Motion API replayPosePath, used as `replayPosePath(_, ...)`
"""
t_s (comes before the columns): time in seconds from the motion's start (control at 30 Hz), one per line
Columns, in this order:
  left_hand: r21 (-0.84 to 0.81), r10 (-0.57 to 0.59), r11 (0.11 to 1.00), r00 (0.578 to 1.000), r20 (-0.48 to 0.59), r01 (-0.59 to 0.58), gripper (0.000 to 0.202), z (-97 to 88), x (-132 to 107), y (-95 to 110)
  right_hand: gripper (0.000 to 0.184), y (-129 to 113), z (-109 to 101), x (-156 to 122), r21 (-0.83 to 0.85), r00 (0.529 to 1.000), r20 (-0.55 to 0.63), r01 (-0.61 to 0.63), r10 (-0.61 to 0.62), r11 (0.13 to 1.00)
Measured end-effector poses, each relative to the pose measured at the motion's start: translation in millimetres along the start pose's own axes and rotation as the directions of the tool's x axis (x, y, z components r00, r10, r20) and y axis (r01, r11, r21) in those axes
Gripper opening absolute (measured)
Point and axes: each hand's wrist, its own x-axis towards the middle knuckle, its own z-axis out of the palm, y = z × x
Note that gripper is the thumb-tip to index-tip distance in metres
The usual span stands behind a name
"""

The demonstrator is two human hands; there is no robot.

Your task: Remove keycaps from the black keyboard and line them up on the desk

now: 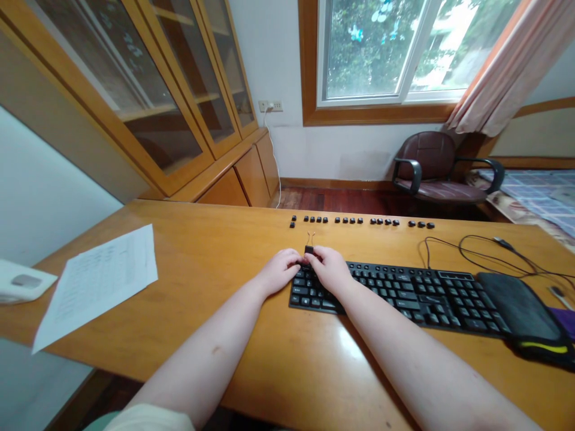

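"Keyboard (399, 293) first: on your bench (215, 257), left end under your hands, long side stretching toward the right edge. What's in your right hand (332, 269)?"

"Wire-pronged tool (309, 248). Your right fingers are pinched around its black handle at the keyboard's top left corner, two thin prongs pointing at the bench's far edge."

"Your left hand (282, 267)?"

"Curled at that same corner, fingertips right beside the tool. Can't tell whether those fingers grip anything; too small to see."

"Black keycaps (353, 220), how set out?"

"One broken row close to your far edge, starting ahead of your hands and running toward the far right corner, little groups with gaps. One extra sits nearer you, by the leftmost."

"Anything else on your bench?"

"Printed sheet (99, 281) toward your left edge, skewed, one corner at the near edge. White object (27, 281) beside it, partly out of view. Dark cable (504, 243) looped near the far right corner. Black padded item (516, 305) with a yellow strip at the keyboard's right end; can't tell whether they overlap."

"Past the far edge?"

"Your armchair (429, 161), below a window (372, 54); glass-doored cabinet (197, 72) off the far left corner."
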Motion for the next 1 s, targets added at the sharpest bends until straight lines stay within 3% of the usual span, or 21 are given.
replayPosePath(0.33,0.036,0.005,0.999,0.999,0.037,-0.007,0.016,-0.2,-2,2,0.033,1,-4,2,-0.066,0.993,0.094,0.08,-0.073,0.995)
replayPosePath(0.5,0.05,0.03,0.998,1.0,0.002,-0.03,0.011,2.7,-2,0,0.019,-1,-9,-1,-0.137,0.953,0.213,0.249,-0.217,0.959)
replayPosePath(0.63,0.106,0.027,0.994,0.997,-0.078,-0.019,0.014,8.5,-2,1,0.019,-1,-10,-4,-0.199,0.917,0.257,0.36,-0.306,0.912)
replayPosePath(0.77,0.091,0.033,0.996,0.996,-0.079,-0.026,0.017,17.5,1,0,0.024,2,-7,-5,-0.187,0.943,0.19,0.308,-0.273,0.933)
replayPosePath(1.0,0.023,-0.018,1.0,0.997,-0.081,0.02,0.013,17.9,5,3,0.028,3,-3,-2,-0.176,0.987,0.131,0.114,-0.091,0.978)
